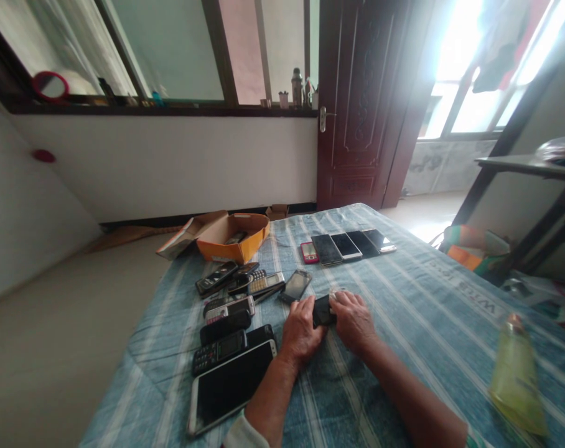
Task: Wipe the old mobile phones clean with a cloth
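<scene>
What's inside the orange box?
What looks like a dark phone shows inside the orange box. The front wall covers the bottom nearest the camera; can't tell what else lies there.

Home interior, one room: panelled dark-red door (pixel 357 155) with lever handle (pixel 323 119); window ledge (pixel 193 112) bearing red-rimmed round mirror (pixel 50 86) and flask (pixel 297 88). Also, blue striped cloth (pixel 399 323) spread in front; fabric (pixel 496 67) hanging by a bright window (pixel 469 115).
</scene>
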Available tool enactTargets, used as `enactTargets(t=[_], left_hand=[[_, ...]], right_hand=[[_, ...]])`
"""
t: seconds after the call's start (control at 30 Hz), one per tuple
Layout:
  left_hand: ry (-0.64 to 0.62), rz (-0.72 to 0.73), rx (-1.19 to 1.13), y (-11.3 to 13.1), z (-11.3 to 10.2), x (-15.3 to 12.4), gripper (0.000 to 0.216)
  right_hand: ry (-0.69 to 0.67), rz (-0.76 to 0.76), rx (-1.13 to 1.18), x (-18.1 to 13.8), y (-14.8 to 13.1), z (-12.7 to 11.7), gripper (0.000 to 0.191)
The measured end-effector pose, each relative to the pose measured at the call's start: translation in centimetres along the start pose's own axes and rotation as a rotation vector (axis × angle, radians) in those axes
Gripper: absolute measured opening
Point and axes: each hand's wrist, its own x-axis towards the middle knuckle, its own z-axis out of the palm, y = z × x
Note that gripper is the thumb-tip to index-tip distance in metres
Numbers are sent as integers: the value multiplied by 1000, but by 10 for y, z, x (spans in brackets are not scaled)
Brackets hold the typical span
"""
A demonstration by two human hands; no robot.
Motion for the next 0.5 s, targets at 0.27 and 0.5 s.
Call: enactTargets(t=[0.27, 0.5], left_hand=[[-7, 2, 2, -4, 1, 1, 55], [-14, -6, -2, -2, -1, 1, 56]], right_hand=[[10, -157, 103, -13, -18, 0, 28], [0, -116, 106, -16, -14, -1, 28]])
